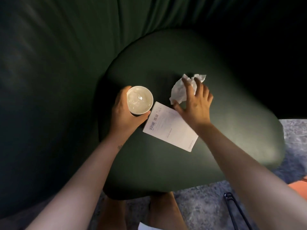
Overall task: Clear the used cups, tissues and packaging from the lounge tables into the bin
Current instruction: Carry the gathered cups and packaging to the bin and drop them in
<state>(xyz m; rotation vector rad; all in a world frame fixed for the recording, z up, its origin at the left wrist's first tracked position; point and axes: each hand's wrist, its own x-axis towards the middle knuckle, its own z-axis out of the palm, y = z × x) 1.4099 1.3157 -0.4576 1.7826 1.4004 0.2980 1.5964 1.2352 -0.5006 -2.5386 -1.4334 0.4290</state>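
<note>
A white paper cup [139, 99] stands on the dark green round table [191, 163], and my left hand [123, 113] is wrapped around its side. A crumpled white tissue [180, 91] lies to the right of the cup. My right hand [193, 103] rests over the tissue with fingers spread, fingertips touching it. A flat white box [169, 128] with a barcode lies between both hands, near the cup's base and partly under my right thumb.
A large dark green sofa [49, 80] curves around the table's left and far side. Grey carpet [199, 209] shows below. A thin black metal frame [235, 211] and an orange seat edge [299, 185] sit at the lower right. My legs are under the table edge.
</note>
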